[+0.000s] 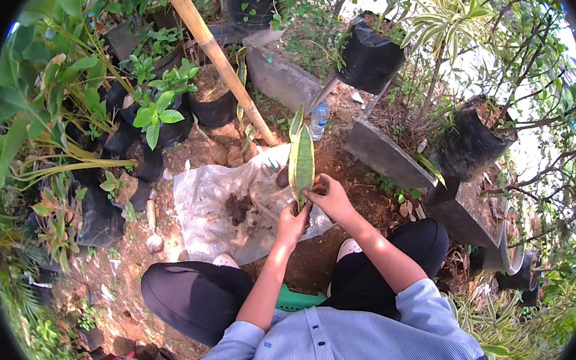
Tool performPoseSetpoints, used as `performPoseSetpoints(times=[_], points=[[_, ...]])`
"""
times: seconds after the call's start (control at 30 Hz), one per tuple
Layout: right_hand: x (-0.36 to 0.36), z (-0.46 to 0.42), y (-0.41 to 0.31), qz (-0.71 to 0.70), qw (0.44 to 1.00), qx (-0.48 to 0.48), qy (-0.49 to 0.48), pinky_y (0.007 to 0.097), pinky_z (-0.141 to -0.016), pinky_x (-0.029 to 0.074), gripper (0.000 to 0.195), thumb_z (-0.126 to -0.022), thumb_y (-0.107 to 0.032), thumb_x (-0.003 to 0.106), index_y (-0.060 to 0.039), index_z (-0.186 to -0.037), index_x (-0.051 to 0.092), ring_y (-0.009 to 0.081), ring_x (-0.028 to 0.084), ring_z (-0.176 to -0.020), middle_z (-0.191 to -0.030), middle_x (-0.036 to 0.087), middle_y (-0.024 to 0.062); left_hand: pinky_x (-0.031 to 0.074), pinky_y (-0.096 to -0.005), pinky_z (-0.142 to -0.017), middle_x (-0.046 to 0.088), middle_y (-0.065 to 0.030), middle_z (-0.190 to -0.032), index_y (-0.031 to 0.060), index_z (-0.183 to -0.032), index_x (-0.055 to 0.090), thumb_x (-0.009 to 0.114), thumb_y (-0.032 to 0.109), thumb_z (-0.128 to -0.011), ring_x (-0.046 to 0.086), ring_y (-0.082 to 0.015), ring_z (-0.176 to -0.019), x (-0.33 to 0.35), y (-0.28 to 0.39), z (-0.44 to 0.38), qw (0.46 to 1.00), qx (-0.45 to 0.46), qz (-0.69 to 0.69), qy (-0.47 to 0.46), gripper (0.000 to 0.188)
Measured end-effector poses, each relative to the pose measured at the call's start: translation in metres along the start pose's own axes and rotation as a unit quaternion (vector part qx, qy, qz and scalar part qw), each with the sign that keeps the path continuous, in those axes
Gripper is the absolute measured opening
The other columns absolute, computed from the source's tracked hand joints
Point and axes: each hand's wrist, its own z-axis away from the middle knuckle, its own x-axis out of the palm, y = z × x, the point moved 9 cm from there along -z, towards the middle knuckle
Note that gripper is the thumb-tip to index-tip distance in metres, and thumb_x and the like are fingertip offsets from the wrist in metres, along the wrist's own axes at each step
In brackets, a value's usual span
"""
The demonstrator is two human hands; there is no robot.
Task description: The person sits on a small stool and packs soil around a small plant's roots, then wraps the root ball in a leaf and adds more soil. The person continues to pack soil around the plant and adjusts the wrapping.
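Note:
A snake plant cutting with yellow-edged green leaves (302, 161) stands upright between my hands, above the right part of a white plastic sheet (198, 197). My left hand (294, 222) is closed around its lower end, which the fingers hide. My right hand (327, 194) pinches the lower edge of the leaf with thumb and fingers. Dark soil (239, 208) lies in a small heap on the sheet, left of the hands. A pair of scissors (269, 166) seems to rest near the sheet's far edge.
A bamboo pole (222, 58) slants down to the sheet's far edge. Beyond the leaves is a plastic water bottle (319, 121). A wooden-handled tool (152, 216) lies left of the sheet. Black grow bags (214, 109) stand at the left, grey concrete blocks (387, 154) at the right.

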Motion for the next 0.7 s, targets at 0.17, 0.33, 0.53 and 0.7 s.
performPoseSetpoints(times=[0.17, 0.33, 0.53, 0.7], points=[[-0.002, 0.001, 0.002, 0.001, 1.0, -0.005, 0.013, 0.0278, -0.067, 0.045, 0.022, -0.074, -0.009, 0.066, 0.0017, -0.086, 0.051, 0.0146, 0.058, -0.073, -0.077, 0.059, 0.0087, 0.042, -0.0224, -0.044, 0.057, -0.0038, -0.075, -0.0012, -0.097, 0.052, 0.057, 0.015, -0.084, 0.055, -0.0104, -0.057, 0.006, 0.02, 0.007, 0.998, 0.054, 0.023, 0.02, 0.022], [0.0, 0.002, 0.0, 0.031, 0.999, -0.012, 0.025, 0.0291, -0.068, 0.045, 0.021, -0.073, -0.009, 0.065, 0.0015, -0.085, 0.052, 0.0164, 0.059, -0.074, -0.079, 0.06, 0.0097, 0.041, -0.0217, -0.041, 0.058, -0.0056, -0.082, 0.0001, -0.104, 0.049, 0.056, 0.016, -0.085, 0.062, -0.0152, -0.064, 0.004, 0.019, 0.006, 0.996, 0.07, 0.052, 0.022, 0.025], [0.005, -0.003, 0.008, 0.009, 1.0, 0.005, 0.013, 0.0293, -0.07, 0.045, 0.023, -0.073, -0.009, 0.066, 0.0021, -0.088, 0.053, 0.0173, 0.059, -0.076, -0.081, 0.061, 0.0107, 0.034, -0.0219, -0.038, 0.055, -0.0011, -0.065, 0.0008, -0.087, 0.056, 0.059, 0.015, -0.084, 0.047, -0.0074, -0.046, -0.005, 0.009, -0.002, 0.999, 0.044, -0.021, 0.013, 0.015], [0.02, 0.001, -0.011, 0.0, 0.999, -0.021, -0.028, 0.0253, -0.069, 0.043, 0.022, -0.074, -0.006, 0.065, 0.0013, -0.088, 0.05, 0.0099, 0.052, -0.075, -0.078, 0.055, 0.005, 0.027, -0.0219, -0.037, 0.045, 0.0026, -0.053, 0.004, -0.074, 0.056, 0.058, 0.019, -0.085, 0.038, -0.0057, -0.039, -0.016, -0.009, -0.006, 0.999, -0.003, 0.033, 0.035, 0.019]])
